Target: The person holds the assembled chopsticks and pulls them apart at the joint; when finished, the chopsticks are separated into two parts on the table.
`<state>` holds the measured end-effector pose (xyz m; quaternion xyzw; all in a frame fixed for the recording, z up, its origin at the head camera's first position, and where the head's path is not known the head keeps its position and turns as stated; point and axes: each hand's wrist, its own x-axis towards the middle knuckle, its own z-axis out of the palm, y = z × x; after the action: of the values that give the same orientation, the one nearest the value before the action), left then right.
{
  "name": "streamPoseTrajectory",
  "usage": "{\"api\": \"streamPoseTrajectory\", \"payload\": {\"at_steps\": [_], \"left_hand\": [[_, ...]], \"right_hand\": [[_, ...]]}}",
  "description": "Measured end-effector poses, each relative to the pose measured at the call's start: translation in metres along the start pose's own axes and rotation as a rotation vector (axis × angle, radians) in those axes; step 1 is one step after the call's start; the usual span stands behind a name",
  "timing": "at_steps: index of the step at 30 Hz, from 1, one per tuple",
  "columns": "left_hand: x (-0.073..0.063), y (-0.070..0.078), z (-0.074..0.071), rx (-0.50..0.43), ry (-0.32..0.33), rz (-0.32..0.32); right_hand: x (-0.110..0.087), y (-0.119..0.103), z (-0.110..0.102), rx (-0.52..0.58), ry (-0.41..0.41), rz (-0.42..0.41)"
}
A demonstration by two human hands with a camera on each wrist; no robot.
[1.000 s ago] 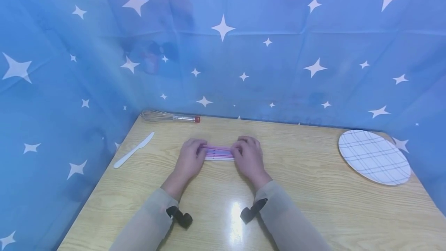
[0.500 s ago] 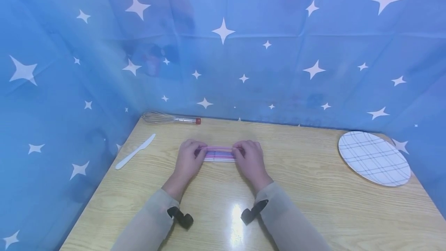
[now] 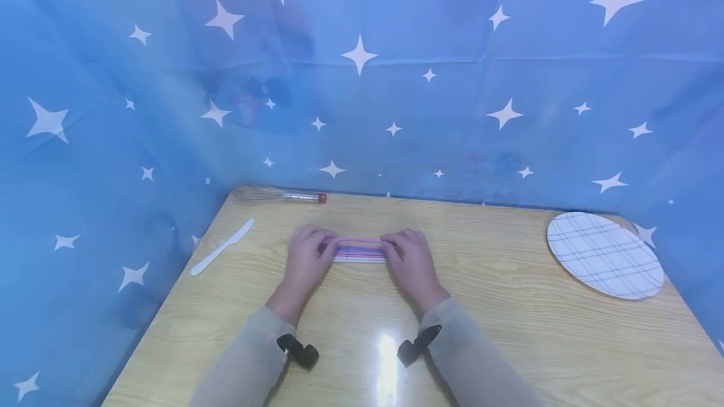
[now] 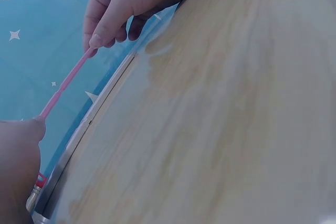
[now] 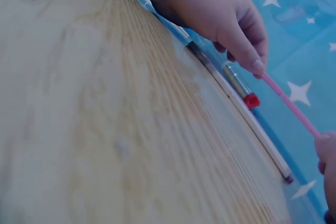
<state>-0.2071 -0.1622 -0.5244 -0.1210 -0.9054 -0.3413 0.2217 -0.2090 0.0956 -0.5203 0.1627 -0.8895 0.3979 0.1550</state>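
Observation:
A thin pink straw (image 3: 359, 240), with a short notched section near its middle in the left wrist view, is stretched between my two hands. My left hand (image 3: 305, 256) pinches its left end between thumb and fingers. At the right end, my right hand (image 3: 411, 262) pinches it the same way. In both wrist views the straw is held up above the table. Just beneath it in the head view lies a neat row of straws (image 3: 361, 256) in white, pink and blue, set side by side. Their ends are partly hidden behind my hands.
A whisk (image 3: 277, 195) with a red-tipped handle lies along the back edge at left. Nearer stands a white plastic knife (image 3: 222, 248), lying slantwise. A checked white oval plate (image 3: 605, 255) sits at the far right. Blue star-patterned cloth (image 3: 430, 112) hangs behind the wooden table (image 3: 498, 313).
The pink straw has come up from the row of straws, pinched between both hands. My right hand has shifted slightly to the right. The head view has tilted a little upward.

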Motion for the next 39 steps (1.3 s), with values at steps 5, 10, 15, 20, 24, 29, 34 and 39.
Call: {"api": "streamPoseTrajectory", "payload": {"at_steps": [5, 10, 15, 20, 24, 29, 34, 39], "left_hand": [[0.001, 0.007, 0.006, 0.008, -0.008, 0.015], [0.001, 0.019, 0.014, 0.001, -0.011, 0.062], [0.005, 0.034, 0.028, 0.025, -0.035, 0.099], [0.006, 0.049, 0.045, 0.048, -0.065, 0.109], [0.007, 0.062, 0.060, 0.037, -0.037, 0.158], [0.010, 0.081, 0.076, 0.079, -0.056, 0.195], [0.012, 0.106, 0.092, 0.119, -0.133, 0.212], [0.016, 0.128, 0.110, 0.127, -0.140, 0.245]], "right_hand": [[-0.005, 0.006, -0.009, 0.019, 0.010, -0.004], [-0.014, 0.015, -0.021, 0.047, 0.014, 0.007], [-0.021, 0.029, -0.039, 0.026, 0.052, -0.017], [-0.028, 0.044, -0.054, -0.004, 0.085, -0.031], [-0.034, 0.054, -0.068, -0.021, 0.096, -0.019], [-0.040, 0.067, -0.088, -0.055, 0.106, -0.021], [-0.050, 0.084, -0.112, -0.098, 0.146, -0.048], [-0.059, 0.100, -0.133, -0.129, 0.177, -0.048]]}}
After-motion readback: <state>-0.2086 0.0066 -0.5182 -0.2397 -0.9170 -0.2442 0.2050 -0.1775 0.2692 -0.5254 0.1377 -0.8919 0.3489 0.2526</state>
